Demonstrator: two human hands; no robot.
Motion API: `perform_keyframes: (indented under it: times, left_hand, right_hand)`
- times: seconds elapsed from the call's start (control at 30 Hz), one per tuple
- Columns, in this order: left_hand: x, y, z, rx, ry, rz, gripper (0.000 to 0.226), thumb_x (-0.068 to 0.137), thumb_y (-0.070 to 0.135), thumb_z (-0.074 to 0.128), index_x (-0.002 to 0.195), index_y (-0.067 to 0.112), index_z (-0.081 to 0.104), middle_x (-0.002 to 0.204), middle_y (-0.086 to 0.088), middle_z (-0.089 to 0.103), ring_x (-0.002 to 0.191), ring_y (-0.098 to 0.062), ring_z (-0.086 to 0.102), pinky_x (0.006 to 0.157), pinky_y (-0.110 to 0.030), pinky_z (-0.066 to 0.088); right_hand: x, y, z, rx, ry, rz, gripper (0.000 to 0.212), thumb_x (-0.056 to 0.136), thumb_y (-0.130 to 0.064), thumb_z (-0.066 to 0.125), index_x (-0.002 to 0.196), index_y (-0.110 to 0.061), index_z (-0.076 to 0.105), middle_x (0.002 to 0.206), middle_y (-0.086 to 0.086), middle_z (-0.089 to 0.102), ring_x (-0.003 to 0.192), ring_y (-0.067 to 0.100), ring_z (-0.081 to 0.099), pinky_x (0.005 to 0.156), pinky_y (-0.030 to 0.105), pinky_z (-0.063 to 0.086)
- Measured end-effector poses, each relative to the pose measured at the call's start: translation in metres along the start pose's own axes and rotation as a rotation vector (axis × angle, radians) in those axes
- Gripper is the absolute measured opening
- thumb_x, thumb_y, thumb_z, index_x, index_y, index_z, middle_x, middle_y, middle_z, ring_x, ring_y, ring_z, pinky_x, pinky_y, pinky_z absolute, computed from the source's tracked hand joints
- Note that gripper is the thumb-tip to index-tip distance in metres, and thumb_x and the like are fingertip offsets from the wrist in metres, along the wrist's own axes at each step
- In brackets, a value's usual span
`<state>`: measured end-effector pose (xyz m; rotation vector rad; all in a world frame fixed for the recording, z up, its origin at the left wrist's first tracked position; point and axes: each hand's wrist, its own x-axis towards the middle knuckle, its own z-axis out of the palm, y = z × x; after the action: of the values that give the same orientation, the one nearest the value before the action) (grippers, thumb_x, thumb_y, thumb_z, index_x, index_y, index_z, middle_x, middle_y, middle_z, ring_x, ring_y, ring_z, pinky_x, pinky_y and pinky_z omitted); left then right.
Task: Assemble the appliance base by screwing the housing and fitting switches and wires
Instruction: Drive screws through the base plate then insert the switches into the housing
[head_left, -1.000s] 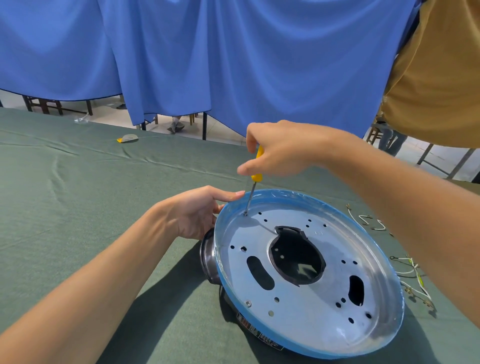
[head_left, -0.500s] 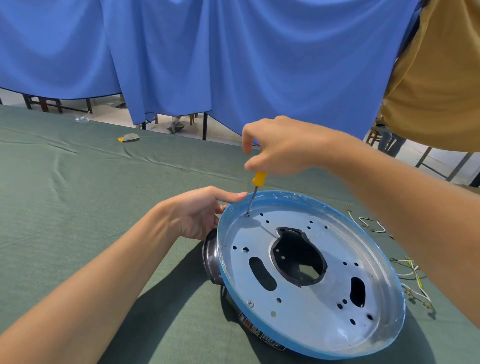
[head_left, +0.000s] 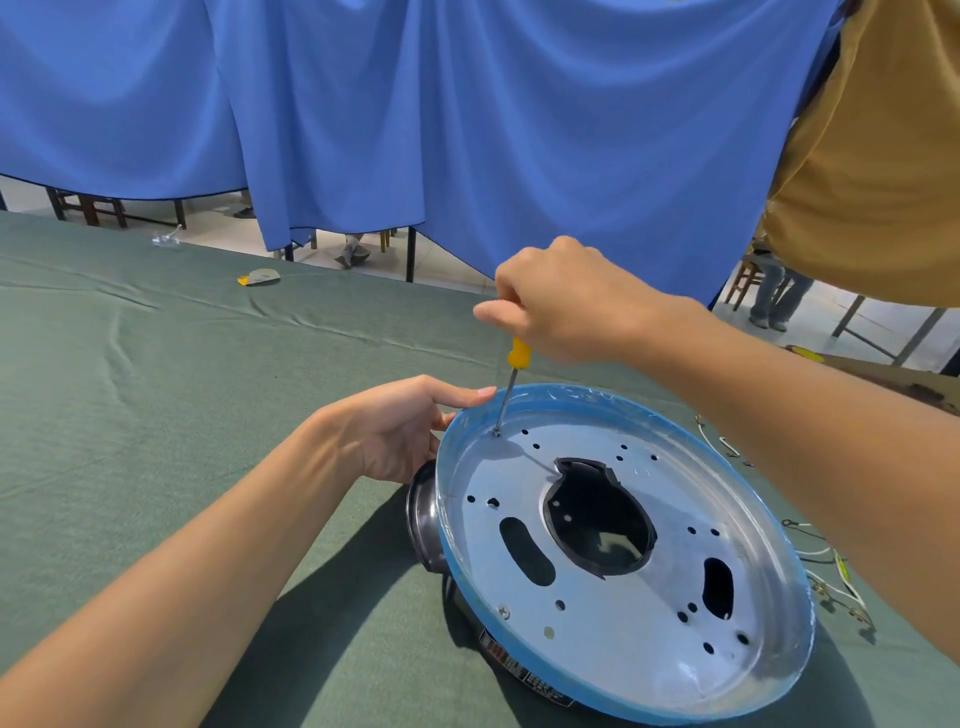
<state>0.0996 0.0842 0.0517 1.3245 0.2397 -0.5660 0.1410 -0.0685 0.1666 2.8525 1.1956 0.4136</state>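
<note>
Yellow plastic of the screwdriver handle poked out beneath the right hand, whose fingers were curled tight round the handle's top. A second before, that handle had sat deeper between the fingers; the fist had since rolled and risen a little, while the tip stayed planted in the same hole by the far left rim of the housing. That read as a turn of the driver on a screw there, though how far it was seated could not be told. The left hand had not shifted: thumb laid on the rim, fingers curled against the outer wall, bracing. The housing lay tilted on its black base on the green cloth. One screw head already sat near the front rim; the wires lay apart to the right, so fitting was probably yet to come.
</note>
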Motion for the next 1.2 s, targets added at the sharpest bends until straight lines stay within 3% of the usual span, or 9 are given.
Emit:
perform_keyframes:
  times: [0.17, 0.3, 0.43, 0.53, 0.63, 0.73, 0.87, 1.0, 1.2]
  left_hand:
    - [0.000, 0.000, -0.001, 0.001, -0.001, -0.008, 0.078, 0.076, 0.037, 0.074, 0.141, 0.004, 0.045, 0.141, -0.021, 0.052, 0.100, -0.033, 0.060, 0.094, -0.046, 0.048]
    - [0.001, 0.000, -0.001, 0.007, 0.009, -0.010, 0.079, 0.076, 0.038, 0.074, 0.141, 0.005, 0.045, 0.139, -0.021, 0.054, 0.099, -0.033, 0.061, 0.092, -0.046, 0.050]
    - [0.001, 0.000, -0.002, 0.002, 0.006, -0.013, 0.078, 0.076, 0.037, 0.075, 0.141, 0.005, 0.046, 0.133, -0.021, 0.059, 0.095, -0.033, 0.062, 0.089, -0.045, 0.051]
    - [0.001, 0.000, -0.001, -0.008, 0.003, -0.015, 0.079, 0.076, 0.037, 0.075, 0.141, 0.004, 0.046, 0.132, -0.020, 0.059, 0.093, -0.032, 0.064, 0.086, -0.044, 0.052]
    - [0.001, 0.000, -0.001, -0.004, 0.003, -0.004, 0.076, 0.076, 0.037, 0.074, 0.141, 0.006, 0.048, 0.126, -0.018, 0.061, 0.094, -0.031, 0.063, 0.086, -0.043, 0.053]
    - [0.001, 0.000, 0.000, 0.011, 0.000, 0.001, 0.077, 0.076, 0.037, 0.075, 0.141, 0.007, 0.047, 0.125, -0.018, 0.061, 0.093, -0.031, 0.062, 0.086, -0.043, 0.052]
    - [0.001, 0.000, -0.002, 0.008, -0.006, -0.007, 0.080, 0.075, 0.039, 0.075, 0.141, 0.005, 0.046, 0.120, -0.018, 0.062, 0.090, -0.031, 0.064, 0.085, -0.043, 0.053]
    - [0.002, 0.000, -0.002, 0.022, -0.002, -0.004, 0.080, 0.074, 0.038, 0.076, 0.141, 0.005, 0.046, 0.122, -0.018, 0.061, 0.095, -0.031, 0.062, 0.092, -0.045, 0.050]
    - [0.002, 0.000, -0.002, 0.002, -0.008, -0.002, 0.078, 0.076, 0.038, 0.075, 0.141, 0.006, 0.048, 0.122, -0.018, 0.062, 0.092, -0.031, 0.063, 0.087, -0.043, 0.052]
  right_hand:
    - [-0.009, 0.005, -0.025, 0.062, -0.299, 0.006, 0.030, 0.083, -0.050, 0.066, 0.104, -0.032, 0.054, 0.084, -0.013, 0.061, 0.081, 0.011, 0.062, 0.062, 0.030, 0.046]
    - [-0.009, 0.006, -0.015, 0.124, -0.125, -0.055, 0.020, 0.087, -0.034, 0.064, 0.076, -0.018, 0.066, 0.047, -0.002, 0.056, 0.053, 0.007, 0.055, 0.051, 0.025, 0.039]
    - [-0.005, 0.005, -0.015, 0.066, -0.209, -0.031, 0.030, 0.090, -0.049, 0.059, 0.092, -0.019, 0.061, 0.077, -0.003, 0.060, 0.076, 0.019, 0.058, 0.064, 0.032, 0.045]
    - [-0.006, 0.009, -0.025, 0.135, -0.327, -0.024, 0.025, 0.083, -0.038, 0.069, 0.102, -0.030, 0.055, 0.080, -0.008, 0.066, 0.066, 0.010, 0.067, 0.055, 0.026, 0.045]
    - [-0.003, 0.005, -0.014, 0.128, -0.136, -0.055, 0.018, 0.087, -0.036, 0.064, 0.085, -0.018, 0.063, 0.061, -0.001, 0.066, 0.068, 0.014, 0.067, 0.052, 0.024, 0.040]
    - [0.002, 0.001, -0.007, 0.016, -0.109, -0.001, 0.039, 0.092, -0.049, 0.055, 0.087, -0.011, 0.060, 0.084, 0.009, 0.062, 0.087, 0.030, 0.061, 0.064, 0.034, 0.044]
    - [-0.003, 0.002, -0.026, 0.062, -0.350, 0.006, 0.021, 0.085, -0.039, 0.065, 0.100, -0.026, 0.058, 0.082, 0.000, 0.069, 0.068, 0.014, 0.068, 0.054, 0.027, 0.043]
    - [-0.002, -0.001, -0.011, 0.103, -0.145, 0.016, 0.021, 0.090, -0.027, 0.057, 0.078, -0.011, 0.066, 0.052, 0.003, 0.064, 0.055, 0.015, 0.058, 0.050, 0.025, 0.042]
    - [-0.004, 0.004, -0.029, 0.140, -0.374, 0.053, 0.022, 0.086, -0.039, 0.068, 0.096, -0.022, 0.059, 0.076, 0.000, 0.070, 0.059, 0.010, 0.064, 0.047, 0.021, 0.043]
